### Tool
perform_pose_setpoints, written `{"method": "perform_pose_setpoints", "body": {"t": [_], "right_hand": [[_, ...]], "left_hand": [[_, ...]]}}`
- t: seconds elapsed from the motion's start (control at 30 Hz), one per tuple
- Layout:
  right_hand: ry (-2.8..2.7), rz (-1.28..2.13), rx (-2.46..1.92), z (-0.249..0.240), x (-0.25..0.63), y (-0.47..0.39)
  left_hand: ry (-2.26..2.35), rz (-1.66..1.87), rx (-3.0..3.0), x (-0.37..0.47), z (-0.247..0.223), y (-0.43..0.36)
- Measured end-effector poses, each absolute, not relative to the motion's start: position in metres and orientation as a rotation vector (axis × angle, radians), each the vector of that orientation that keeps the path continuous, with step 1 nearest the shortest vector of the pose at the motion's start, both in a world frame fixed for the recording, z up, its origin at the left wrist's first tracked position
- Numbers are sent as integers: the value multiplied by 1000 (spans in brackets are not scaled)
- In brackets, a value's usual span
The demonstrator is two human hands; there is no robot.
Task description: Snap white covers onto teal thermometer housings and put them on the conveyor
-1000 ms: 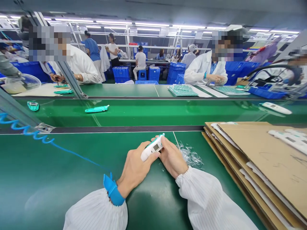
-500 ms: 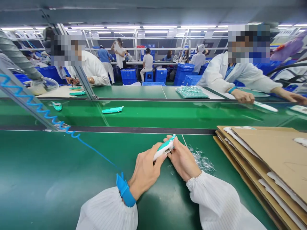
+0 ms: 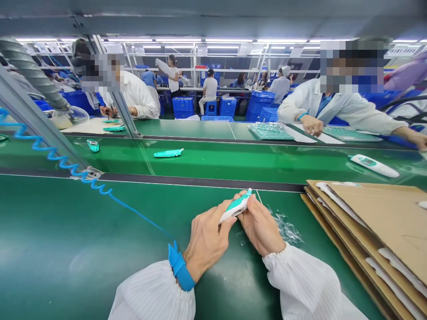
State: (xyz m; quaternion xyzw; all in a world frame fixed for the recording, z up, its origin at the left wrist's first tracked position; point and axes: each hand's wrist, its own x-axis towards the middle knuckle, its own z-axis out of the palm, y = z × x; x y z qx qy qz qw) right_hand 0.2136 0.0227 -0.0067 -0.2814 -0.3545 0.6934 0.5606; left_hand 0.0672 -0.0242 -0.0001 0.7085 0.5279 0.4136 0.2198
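Observation:
A white-and-teal digital thermometer [image 3: 236,205] is held tilted between both hands above the green bench, its narrow tip pointing up and to the right. My left hand [image 3: 208,233] grips the lower white end between thumb and fingers. At the tip end, the thumb and fingers of my right hand [image 3: 262,222] close on the body and partly cover it. A blue wrist strap [image 3: 180,269] circles my left wrist, joined to a coiled blue cord [image 3: 133,208]. Crumpled clear plastic [image 3: 287,229] lies just beyond my right hand.
Stacked cardboard sheets [image 3: 376,222] with white pieces between them stand at the right. Past the black ledge [image 3: 207,182], a green channel [image 3: 253,162] carries a teal thermometer part [image 3: 168,153] and a white thermometer [image 3: 375,165]. A metal post [image 3: 123,111] rises at left. Co-workers sit opposite.
My hands keep their hold, with the thermometer turned slightly. Across the bench, a co-worker's hand has let go of a white thermometer, now lying in the channel, and drawn back. The view has shifted slightly.

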Motion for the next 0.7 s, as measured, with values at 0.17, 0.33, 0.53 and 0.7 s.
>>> {"method": "perform_pose_setpoints", "body": {"t": [0.17,0.33,0.53,0.7], "right_hand": [[-847,1691,-662,-9,217,24],[-1003,1667,-729,-10,221,23],[-1051,1590,-794,-10,218,22],[-1143,1657,-848,0,205,6]], "left_hand": [[1489,1137,1914,65,0,-21],[1532,1018,1758,65,13,-24],[1314,953,1520,57,19,-18],[1211,1037,1364,60,7,-17]]}}
